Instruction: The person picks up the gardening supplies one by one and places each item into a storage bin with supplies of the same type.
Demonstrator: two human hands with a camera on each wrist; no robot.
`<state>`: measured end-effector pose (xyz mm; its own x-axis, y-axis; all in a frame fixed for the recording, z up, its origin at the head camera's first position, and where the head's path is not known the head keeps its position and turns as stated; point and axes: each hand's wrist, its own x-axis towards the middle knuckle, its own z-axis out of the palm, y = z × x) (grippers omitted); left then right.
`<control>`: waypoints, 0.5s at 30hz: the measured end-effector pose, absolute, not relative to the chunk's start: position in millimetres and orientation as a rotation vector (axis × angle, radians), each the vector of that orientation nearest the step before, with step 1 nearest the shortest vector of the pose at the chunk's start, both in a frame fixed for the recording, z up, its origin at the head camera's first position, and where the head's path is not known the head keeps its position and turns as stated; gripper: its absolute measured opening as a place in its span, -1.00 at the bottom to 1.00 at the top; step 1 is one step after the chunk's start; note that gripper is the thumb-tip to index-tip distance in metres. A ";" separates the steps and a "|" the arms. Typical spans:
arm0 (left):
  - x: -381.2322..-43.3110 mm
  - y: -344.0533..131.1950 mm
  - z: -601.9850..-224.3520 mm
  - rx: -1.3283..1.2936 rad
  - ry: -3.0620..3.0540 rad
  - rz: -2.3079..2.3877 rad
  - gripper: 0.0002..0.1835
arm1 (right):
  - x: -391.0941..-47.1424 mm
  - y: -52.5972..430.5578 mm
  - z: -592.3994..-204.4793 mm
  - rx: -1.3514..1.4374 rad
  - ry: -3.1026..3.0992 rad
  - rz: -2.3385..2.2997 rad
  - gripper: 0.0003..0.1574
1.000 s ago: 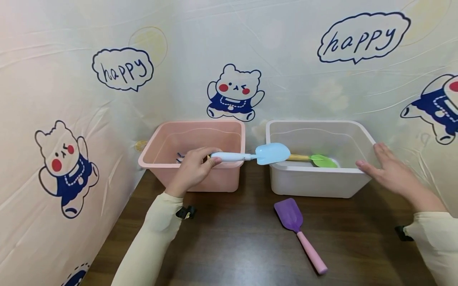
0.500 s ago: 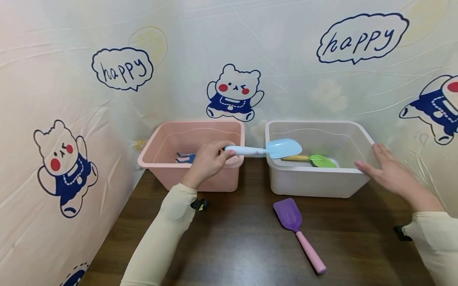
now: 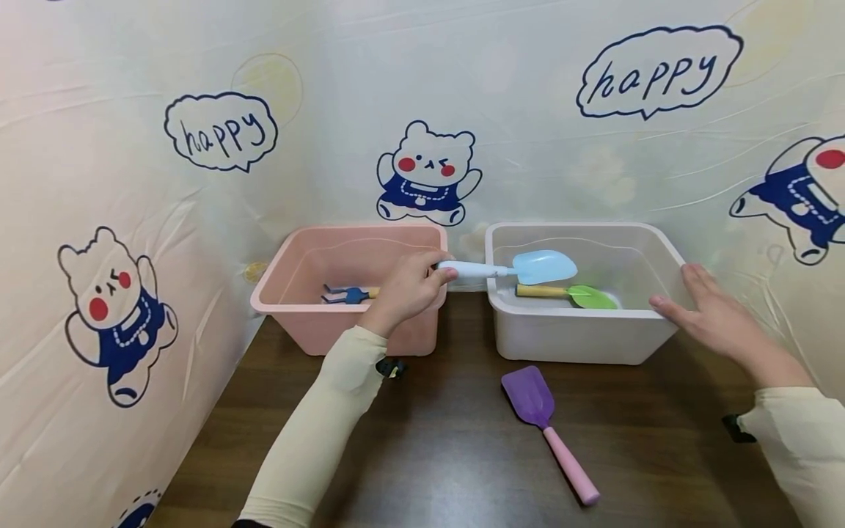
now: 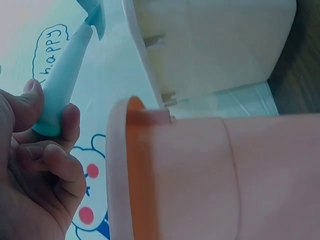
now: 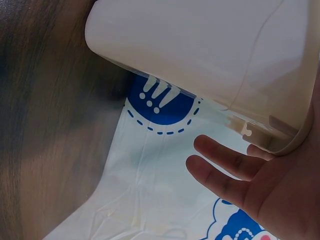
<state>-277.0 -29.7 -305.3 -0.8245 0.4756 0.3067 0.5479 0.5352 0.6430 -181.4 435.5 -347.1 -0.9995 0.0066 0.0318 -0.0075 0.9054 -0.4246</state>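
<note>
My left hand pinches the end of a light blue garden trowel's handle, above the right rim of the pink bin. The trowel points right, its blade over the white bin. In the left wrist view, thumb and fingers close round the trowel handle. My right hand rests on the right rim of the white bin, its fingers extended along the outside in the right wrist view. Inside the white bin lies a green trowel with a yellow handle.
A blue hand rake lies in the pink bin, its handle partly hidden behind my left hand. On the brown table, in front of the white bin, lies a purple shovel with a pink handle. A printed cloth hangs behind the bins.
The left hand has carried the light blue trowel rightward and slightly up, bringing its blade over the white bin. More of the blue rake now shows. The right hand stays on the rim.
</note>
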 end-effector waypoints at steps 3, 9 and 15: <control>-278.5 -23.0 -303.3 -0.885 -2.703 -1.164 -0.72 | -180.9 435.4 -346.8 -0.006 -3.041 0.674 0.21; -280.6 -12.1 -300.8 -0.837 -2.775 -1.157 -0.72 | -181.2 434.4 -346.3 -0.013 -3.047 0.674 0.22; -284.3 -3.0 -298.5 -0.828 -2.809 -1.165 -0.70 | -182.1 435.0 -347.2 -0.016 -3.045 0.674 0.22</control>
<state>-284.3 -3.0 -298.5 -0.8620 0.4718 0.1855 0.4646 0.5886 0.6615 -182.1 435.0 -347.2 -0.9997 0.0148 0.0202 0.0049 0.9066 -0.4221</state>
